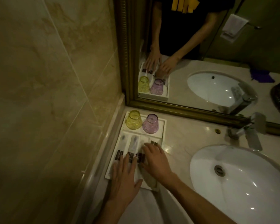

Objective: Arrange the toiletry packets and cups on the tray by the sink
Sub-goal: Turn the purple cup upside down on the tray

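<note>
A white tray [162,126] lies on the counter in the corner left of the sink. At its far end stand a yellow cup [133,120] and a purple cup [150,123], both upside down and side by side. Several white toiletry packets [133,143] with dark labels lie lengthwise in the tray's near compartments. My left hand [124,177] rests flat on the left packets with its fingers spread. My right hand [155,160] lies palm down on the right packets, fingers pressing on them. Neither hand visibly grips anything.
A white oval sink [242,180] sits to the right, with a chrome tap [249,130] behind it. A gold-framed mirror [184,109] lines the back of the counter. A marble wall [55,94] closes off the left. Bare counter [184,136] lies between tray and sink.
</note>
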`<move>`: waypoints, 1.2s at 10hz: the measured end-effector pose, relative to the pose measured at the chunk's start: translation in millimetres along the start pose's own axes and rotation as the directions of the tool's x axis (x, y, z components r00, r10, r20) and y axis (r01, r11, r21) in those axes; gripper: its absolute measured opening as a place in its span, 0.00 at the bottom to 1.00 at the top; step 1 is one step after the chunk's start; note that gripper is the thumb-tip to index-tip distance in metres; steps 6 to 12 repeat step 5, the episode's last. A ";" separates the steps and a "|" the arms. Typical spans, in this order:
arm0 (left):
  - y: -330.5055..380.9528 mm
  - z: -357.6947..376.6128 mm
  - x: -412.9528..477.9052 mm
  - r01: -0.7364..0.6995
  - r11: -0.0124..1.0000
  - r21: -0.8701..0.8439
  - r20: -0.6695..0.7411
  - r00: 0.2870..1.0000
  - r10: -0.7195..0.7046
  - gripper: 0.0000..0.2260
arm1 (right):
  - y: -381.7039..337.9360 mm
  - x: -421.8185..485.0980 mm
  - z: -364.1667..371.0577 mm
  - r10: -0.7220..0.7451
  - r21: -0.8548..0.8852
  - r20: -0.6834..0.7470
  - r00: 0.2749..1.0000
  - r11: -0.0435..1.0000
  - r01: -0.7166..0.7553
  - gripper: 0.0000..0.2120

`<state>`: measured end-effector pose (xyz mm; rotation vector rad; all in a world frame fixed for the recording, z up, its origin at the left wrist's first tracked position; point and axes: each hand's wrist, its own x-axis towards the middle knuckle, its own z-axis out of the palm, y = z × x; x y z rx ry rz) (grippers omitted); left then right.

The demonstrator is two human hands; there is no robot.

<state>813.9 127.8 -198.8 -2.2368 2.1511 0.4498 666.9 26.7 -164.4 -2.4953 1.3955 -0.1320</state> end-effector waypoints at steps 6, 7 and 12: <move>-2.6 -30.5 4.3 0.001 1.000 -0.004 -0.048 0.999 -0.002 0.37 | 12.1 -22.5 -8.3 0.262 0.051 -0.040 0.964 0.964 -0.260 0.30; -2.6 -30.5 4.3 0.001 1.000 -0.004 -0.048 0.999 -0.002 0.37 | 12.1 -22.5 -8.3 0.262 0.051 -0.040 0.964 0.964 -0.260 0.30; -2.6 -30.5 4.3 0.001 1.000 -0.004 -0.048 0.999 -0.002 0.37 | 12.1 -22.5 -8.3 0.262 0.051 -0.040 0.964 0.964 -0.260 0.30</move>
